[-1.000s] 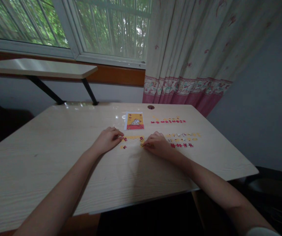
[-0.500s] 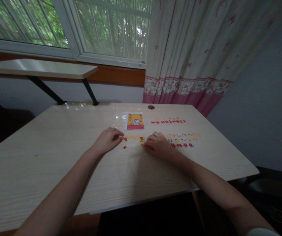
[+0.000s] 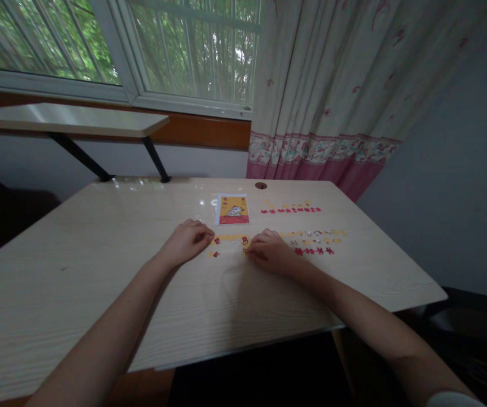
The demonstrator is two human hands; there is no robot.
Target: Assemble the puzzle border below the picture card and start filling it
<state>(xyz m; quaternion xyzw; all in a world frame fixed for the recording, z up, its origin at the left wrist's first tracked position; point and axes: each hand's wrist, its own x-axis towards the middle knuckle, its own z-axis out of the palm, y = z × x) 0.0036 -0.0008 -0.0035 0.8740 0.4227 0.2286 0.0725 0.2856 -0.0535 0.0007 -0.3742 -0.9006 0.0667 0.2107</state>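
Observation:
A partly joined jigsaw puzzle [image 3: 232, 238] in yellow and red lies flat on the desk. At its upper left edge rests my left hand [image 3: 189, 240], fingers curled together. Whether it pinches a piece is hidden. My right hand [image 3: 268, 249] is closed at the right edge, its thumb and fingertips on a yellow puzzle piece [image 3: 245, 251]. Below the left end, a small yellow and red piece [image 3: 214, 254] lies apart from the top strip. Just beyond the puzzle sits a picture card [image 3: 235, 210] showing a white animal on yellow and red.
Loose red puzzle pieces [image 3: 292, 210] lie in a row at the far right. Nearer, past my right hand, are rows of yellow and white pieces [image 3: 315, 233] and red ones [image 3: 317, 252]. A raised shelf [image 3: 69, 120] stands at the back left of the desk [image 3: 111, 249].
Both hands stay at the puzzle's two edges. My right hand's fingers have shifted very slightly; the pieces and the card look unmoved.

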